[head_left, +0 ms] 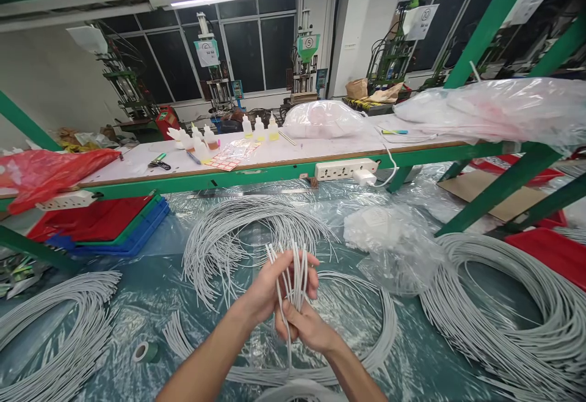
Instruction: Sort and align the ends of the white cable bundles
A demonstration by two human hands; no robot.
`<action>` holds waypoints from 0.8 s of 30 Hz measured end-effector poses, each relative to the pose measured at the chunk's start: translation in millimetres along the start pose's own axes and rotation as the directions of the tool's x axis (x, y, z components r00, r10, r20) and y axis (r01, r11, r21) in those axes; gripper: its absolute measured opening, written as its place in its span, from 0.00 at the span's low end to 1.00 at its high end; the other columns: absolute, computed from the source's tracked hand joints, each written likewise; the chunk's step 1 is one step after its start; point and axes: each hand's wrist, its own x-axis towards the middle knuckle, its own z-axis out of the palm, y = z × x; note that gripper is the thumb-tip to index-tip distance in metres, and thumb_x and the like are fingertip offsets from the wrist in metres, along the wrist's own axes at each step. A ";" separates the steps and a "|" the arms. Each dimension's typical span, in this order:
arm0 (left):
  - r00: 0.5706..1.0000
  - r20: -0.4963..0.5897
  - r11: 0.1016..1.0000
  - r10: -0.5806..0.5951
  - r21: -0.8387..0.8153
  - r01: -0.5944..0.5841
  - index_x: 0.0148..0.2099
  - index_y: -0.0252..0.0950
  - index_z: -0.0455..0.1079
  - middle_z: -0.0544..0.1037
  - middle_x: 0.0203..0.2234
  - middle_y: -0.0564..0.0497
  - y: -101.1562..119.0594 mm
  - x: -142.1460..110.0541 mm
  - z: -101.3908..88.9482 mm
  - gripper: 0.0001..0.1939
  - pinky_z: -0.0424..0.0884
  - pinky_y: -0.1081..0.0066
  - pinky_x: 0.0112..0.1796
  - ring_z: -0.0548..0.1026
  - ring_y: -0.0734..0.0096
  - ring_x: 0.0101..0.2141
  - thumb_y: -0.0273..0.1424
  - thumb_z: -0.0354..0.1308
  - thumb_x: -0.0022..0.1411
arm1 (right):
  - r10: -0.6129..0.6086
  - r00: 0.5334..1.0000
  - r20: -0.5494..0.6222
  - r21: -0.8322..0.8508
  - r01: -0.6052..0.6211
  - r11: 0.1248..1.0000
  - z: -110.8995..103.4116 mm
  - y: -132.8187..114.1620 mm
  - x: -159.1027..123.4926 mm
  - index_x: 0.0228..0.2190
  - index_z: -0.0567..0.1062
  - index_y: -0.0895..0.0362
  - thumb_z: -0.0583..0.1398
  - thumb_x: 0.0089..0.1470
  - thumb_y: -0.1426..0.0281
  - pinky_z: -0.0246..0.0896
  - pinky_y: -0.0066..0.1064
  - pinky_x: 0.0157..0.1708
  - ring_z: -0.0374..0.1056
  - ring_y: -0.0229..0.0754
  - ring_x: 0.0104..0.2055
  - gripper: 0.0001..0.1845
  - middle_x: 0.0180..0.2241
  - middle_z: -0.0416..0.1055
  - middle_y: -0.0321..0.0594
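Note:
Several thin grey cables (298,277) stand upright between my hands, their cut ends pointing up. My left hand (267,283) is closed around them from the left, with its fingers passing behind the bunch. Lower down, my right hand (310,327) grips the same cables with its thumb across the front. Below and around my hands lies a loose ring of grey cable (389,329). Just beyond sits a large coil of grey cables (220,231), its many loose ends fanned out toward me.
More cable coils lie at left (77,323) and right (462,304). A tape roll (145,352) rests on the plastic-covered table. Clear plastic bags (389,237) and stacked trays (123,225) flank the middle coil. Behind runs a shelf with small bottles (259,129) and a power strip (345,169).

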 end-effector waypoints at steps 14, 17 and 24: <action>0.950 -0.290 0.941 0.113 0.338 -0.008 0.16 0.39 0.47 0.48 0.10 0.60 -1.4 9.1 6.9 0.33 0.46 0.74 0.18 0.47 0.82 0.14 0.52 0.57 0.61 | 0.025 0.999 -0.048 -0.152 -0.032 0.988 -5.6 -23.9 2.6 0.34 0.70 0.58 0.63 0.54 0.53 0.63 0.34 0.38 0.66 0.41 0.36 0.20 0.33 0.70 0.41; 0.933 -0.295 0.877 0.207 0.478 -0.043 0.14 0.37 0.55 0.56 0.09 0.55 1.8 18.2 5.8 0.33 0.57 0.73 0.21 0.57 0.78 0.14 0.52 0.52 0.64 | 0.085 0.996 0.002 0.177 -0.084 0.981 4.9 -18.9 10.3 0.23 0.63 0.56 0.66 0.50 0.59 0.59 0.30 0.25 0.58 0.34 0.20 0.20 0.17 0.59 0.29; 0.972 0.048 0.726 0.232 0.656 -0.206 0.47 0.34 0.74 0.77 0.42 0.41 9.9 16.9 -18.5 0.27 0.70 0.63 0.49 0.74 0.56 0.48 0.51 0.64 0.56 | 0.072 0.898 -0.434 0.287 0.062 0.956 2.9 -28.5 24.2 0.14 0.51 0.54 0.67 0.45 0.61 0.32 0.26 0.15 0.37 0.26 0.14 0.30 0.11 0.42 0.24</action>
